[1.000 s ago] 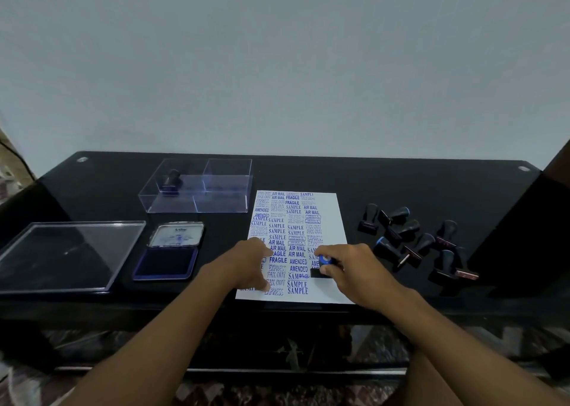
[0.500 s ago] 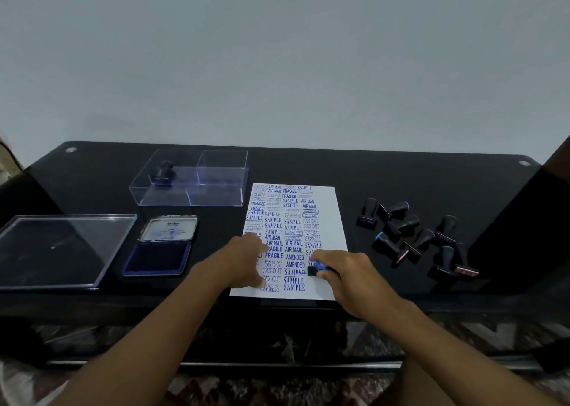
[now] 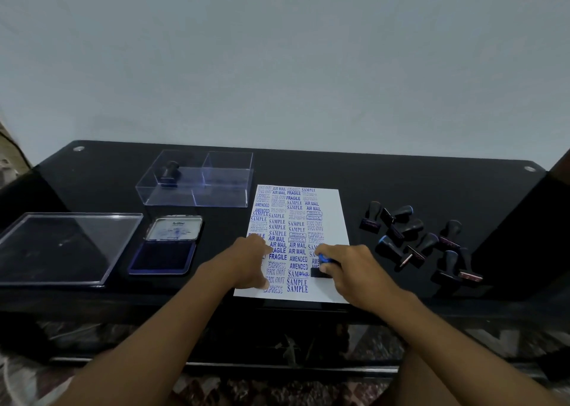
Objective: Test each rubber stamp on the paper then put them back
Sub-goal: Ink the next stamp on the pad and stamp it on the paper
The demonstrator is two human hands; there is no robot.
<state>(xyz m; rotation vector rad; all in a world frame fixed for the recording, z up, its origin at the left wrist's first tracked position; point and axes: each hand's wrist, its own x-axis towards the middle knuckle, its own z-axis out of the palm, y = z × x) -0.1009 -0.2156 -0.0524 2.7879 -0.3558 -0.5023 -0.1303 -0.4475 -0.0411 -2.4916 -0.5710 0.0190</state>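
A white paper [image 3: 331,217] covered in blue stamp prints lies on the black table [image 3: 308,168]. My right hand [image 3: 351,270] grips a black stamp with a blue cap [image 3: 322,265], its base down on the paper's lower right part. My left hand [image 3: 243,263] rests on the paper's left side, fingers bent down against the sheet. Several black stamps [image 3: 416,239] lie in a loose pile right of the paper. One stamp [image 3: 169,171] stands in the clear box [image 3: 228,186] at the back left.
An open blue ink pad [image 3: 163,256] with its lid up sits left of the paper. A clear flat lid [image 3: 61,245] lies at the far left. The table's front edge runs just below the paper.
The stamp in my right hand has shifted slightly down the sheet and stays pressed to it. My left hand keeps its place on the sheet. The camera view has shifted a little.
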